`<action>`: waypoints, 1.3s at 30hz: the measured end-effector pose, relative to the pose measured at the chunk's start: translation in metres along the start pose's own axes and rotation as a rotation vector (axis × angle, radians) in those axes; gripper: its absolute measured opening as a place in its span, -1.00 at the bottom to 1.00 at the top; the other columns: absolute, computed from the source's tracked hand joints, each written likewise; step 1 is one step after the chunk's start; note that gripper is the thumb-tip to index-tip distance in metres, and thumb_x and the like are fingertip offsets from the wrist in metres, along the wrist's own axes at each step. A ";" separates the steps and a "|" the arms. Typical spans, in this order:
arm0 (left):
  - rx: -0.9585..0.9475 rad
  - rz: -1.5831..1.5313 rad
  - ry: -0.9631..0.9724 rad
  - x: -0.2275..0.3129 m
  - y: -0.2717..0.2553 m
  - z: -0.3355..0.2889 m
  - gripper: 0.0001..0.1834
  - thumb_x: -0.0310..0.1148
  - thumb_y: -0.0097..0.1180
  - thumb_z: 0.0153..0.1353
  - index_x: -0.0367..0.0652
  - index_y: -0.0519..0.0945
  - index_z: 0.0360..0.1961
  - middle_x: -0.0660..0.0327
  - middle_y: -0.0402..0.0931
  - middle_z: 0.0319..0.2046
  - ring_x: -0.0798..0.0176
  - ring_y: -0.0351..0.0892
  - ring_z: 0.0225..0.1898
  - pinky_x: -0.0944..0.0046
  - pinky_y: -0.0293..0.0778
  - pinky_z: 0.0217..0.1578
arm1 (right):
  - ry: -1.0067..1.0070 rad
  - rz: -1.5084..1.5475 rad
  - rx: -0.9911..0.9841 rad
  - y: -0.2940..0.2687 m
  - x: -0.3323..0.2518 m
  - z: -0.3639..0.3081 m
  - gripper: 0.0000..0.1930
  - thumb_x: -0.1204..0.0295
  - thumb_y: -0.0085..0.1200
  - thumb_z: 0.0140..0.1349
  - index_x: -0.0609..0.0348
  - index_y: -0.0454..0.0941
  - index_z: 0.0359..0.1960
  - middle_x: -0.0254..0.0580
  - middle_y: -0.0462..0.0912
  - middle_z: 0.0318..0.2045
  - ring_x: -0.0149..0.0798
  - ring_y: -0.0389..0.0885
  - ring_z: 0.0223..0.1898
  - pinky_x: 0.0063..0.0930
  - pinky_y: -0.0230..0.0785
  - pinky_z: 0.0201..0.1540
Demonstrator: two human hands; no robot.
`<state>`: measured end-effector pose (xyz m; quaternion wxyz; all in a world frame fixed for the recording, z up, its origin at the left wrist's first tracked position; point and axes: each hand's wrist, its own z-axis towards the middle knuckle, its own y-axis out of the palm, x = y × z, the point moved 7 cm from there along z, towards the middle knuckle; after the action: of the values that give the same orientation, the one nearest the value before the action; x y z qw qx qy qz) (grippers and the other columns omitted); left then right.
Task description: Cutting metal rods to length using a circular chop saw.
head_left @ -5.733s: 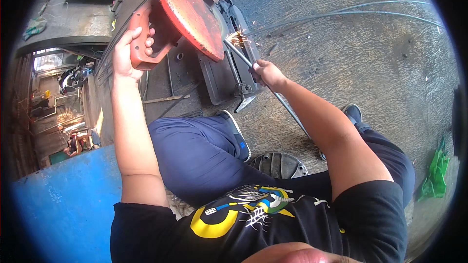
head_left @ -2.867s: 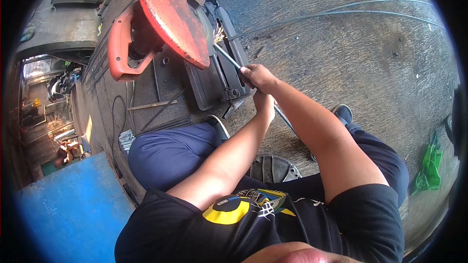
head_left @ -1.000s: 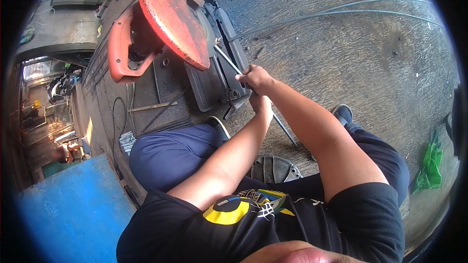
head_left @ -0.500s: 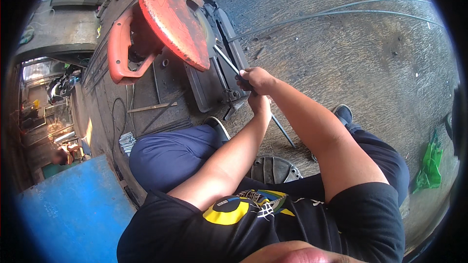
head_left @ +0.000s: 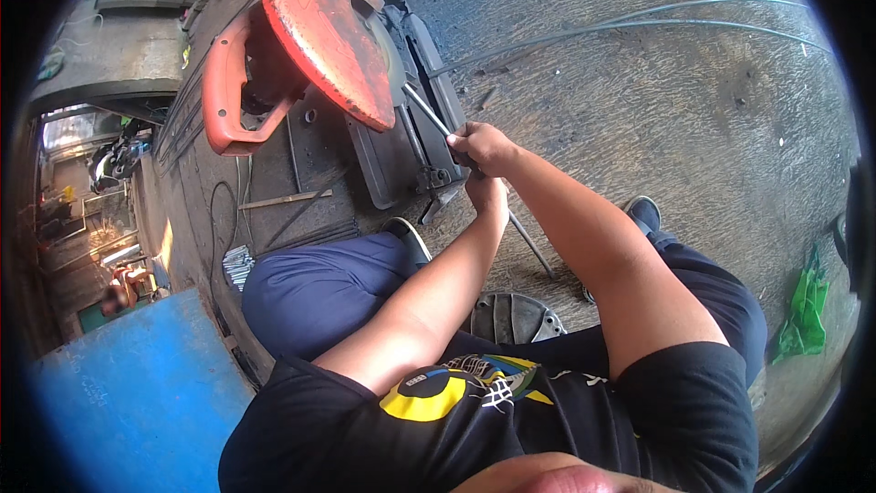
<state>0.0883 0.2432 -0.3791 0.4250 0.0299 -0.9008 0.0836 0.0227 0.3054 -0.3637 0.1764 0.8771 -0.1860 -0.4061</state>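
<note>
A thin metal rod (head_left: 425, 110) slants across the space in front of me. Its far end meets the edge of the disc (head_left: 394, 59) of an orange cut-off saw (head_left: 319, 32); whether they touch I cannot make out. My right hand (head_left: 485, 148) is closed round the rod on the saw side. Just below it, my left hand (head_left: 487, 194) grips the same rod, its fingers partly hidden. The rod's other end sticks out past my hands toward the floor by my right leg. The saw's dark base (head_left: 388, 169) stands beyond my left foot.
Long rods (head_left: 639, 26) lie across the floor at the far right. A round metal plate (head_left: 516, 318) sits between my legs. Short metal pieces (head_left: 239, 267) are piled by my left knee, near a blue sheet (head_left: 146, 393). A green bag (head_left: 805, 310) lies at right. Another person (head_left: 132, 288) is far left.
The rod looks slightly shifted or turned in my hands, its surface now browner where it was bluish. My hands and the saw have barely moved.
</note>
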 end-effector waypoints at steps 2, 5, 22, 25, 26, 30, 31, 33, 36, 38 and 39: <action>-0.004 0.026 -0.014 -0.004 0.001 0.002 -0.63 -0.07 0.13 0.18 -0.20 0.46 -0.32 0.31 0.41 -0.58 0.41 0.40 -0.60 0.36 0.25 -0.61 | -0.019 -0.066 0.047 -0.005 -0.005 -0.005 -0.80 0.36 0.17 0.22 0.25 0.51 -0.30 -0.27 0.56 -0.52 -0.40 0.47 -0.57 -0.47 0.34 -0.54; -0.120 -0.016 -0.033 -0.008 0.007 0.006 -0.69 -0.13 0.13 0.19 -0.17 0.43 -0.39 0.31 0.37 -0.61 0.39 0.33 -0.66 0.36 0.23 -0.64 | -0.019 -0.142 0.048 -0.005 -0.013 -0.014 -0.81 0.34 0.10 0.29 0.23 0.46 -0.31 -0.27 0.53 -0.54 -0.40 0.46 -0.57 -0.47 0.31 -0.52; -0.753 -0.050 0.294 0.139 0.076 -0.128 -0.71 -0.41 0.12 0.04 -0.07 0.26 -0.67 0.40 0.21 -0.73 0.49 0.18 -0.72 0.33 0.15 -0.71 | -0.463 -0.609 0.092 0.012 -0.202 -0.216 -0.87 0.47 -0.09 0.37 0.32 0.38 -0.26 -0.18 0.56 -0.34 -0.33 0.61 -0.29 -0.38 0.52 -0.19; -0.872 0.137 0.417 0.192 0.057 -0.161 -0.74 -0.35 0.13 0.05 -0.10 0.30 -0.64 0.34 0.30 -0.70 0.42 0.30 -0.67 0.30 0.28 -0.61 | -0.537 -0.609 0.123 0.042 -0.223 -0.261 -0.91 0.51 -0.15 0.38 0.29 0.34 -0.26 -0.19 0.50 -0.32 -0.30 0.57 -0.28 -0.36 0.53 -0.17; -1.006 0.345 0.583 0.213 0.050 -0.180 -0.76 -0.33 0.13 0.06 -0.13 0.35 -0.60 0.30 0.35 -0.67 0.37 0.37 -0.61 0.28 0.32 -0.53 | -0.609 -0.536 0.164 0.050 -0.228 -0.274 -0.92 0.53 -0.16 0.38 0.29 0.34 -0.26 -0.18 0.51 -0.33 -0.30 0.57 -0.29 -0.36 0.53 -0.18; -1.117 0.850 0.916 0.263 -0.003 -0.227 -0.78 -0.28 0.09 0.19 -0.24 0.50 -0.30 0.15 0.51 -0.43 0.22 0.55 -0.28 0.25 0.44 -0.22 | -0.749 -0.495 0.194 0.093 -0.230 -0.324 -0.92 0.57 -0.20 0.38 0.31 0.35 -0.25 -0.17 0.52 -0.35 -0.30 0.56 -0.35 -0.37 0.51 -0.22; -1.158 0.849 0.941 0.266 -0.017 -0.234 -0.77 -0.29 0.07 0.25 -0.25 0.50 -0.21 0.13 0.53 -0.35 0.19 0.57 -0.21 0.24 0.45 -0.16 | -0.800 -0.528 0.162 0.108 -0.228 -0.335 -0.92 0.58 -0.20 0.37 0.31 0.36 -0.24 -0.17 0.52 -0.36 -0.31 0.56 -0.35 -0.38 0.50 -0.22; -1.173 0.805 0.957 0.275 -0.043 -0.247 -0.78 -0.32 0.03 0.29 -0.26 0.49 -0.17 0.11 0.54 -0.31 0.20 0.58 -0.17 0.24 0.46 -0.12 | -0.808 -0.559 0.150 0.128 -0.222 -0.349 -0.91 0.57 -0.19 0.37 0.30 0.38 -0.23 -0.19 0.54 -0.37 -0.34 0.57 -0.32 -0.42 0.48 -0.22; -1.225 0.658 0.996 0.273 -0.073 -0.253 -0.81 -0.40 -0.01 0.33 -0.28 0.46 -0.12 0.10 0.55 -0.27 0.22 0.60 -0.16 0.24 0.48 -0.10 | -0.866 -0.647 0.067 0.154 -0.216 -0.359 -0.92 0.55 -0.16 0.36 0.28 0.40 -0.22 -0.22 0.56 -0.35 -0.39 0.58 -0.29 -0.48 0.46 -0.18; -1.213 0.650 1.068 0.282 -0.079 -0.262 -0.83 -0.50 0.01 0.30 -0.31 0.45 -0.11 0.11 0.56 -0.26 0.26 0.62 -0.20 0.27 0.51 -0.12 | -0.893 -0.656 0.038 0.158 -0.216 -0.364 -0.92 0.54 -0.14 0.36 0.27 0.39 -0.21 -0.22 0.56 -0.35 -0.39 0.57 -0.28 -0.48 0.45 -0.18; -1.219 0.640 1.069 0.286 -0.079 -0.262 -0.83 -0.50 0.01 0.30 -0.31 0.45 -0.11 0.11 0.56 -0.26 0.26 0.62 -0.20 0.27 0.51 -0.12 | -0.918 -0.660 0.005 0.161 -0.217 -0.366 -0.92 0.54 -0.13 0.36 0.27 0.39 -0.21 -0.22 0.56 -0.34 -0.40 0.57 -0.28 -0.48 0.45 -0.17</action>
<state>0.1154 0.2165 0.0155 0.6890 -0.5006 -0.4333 -0.2947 0.1476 0.3255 0.0730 -0.0611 0.6225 0.0393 -0.7792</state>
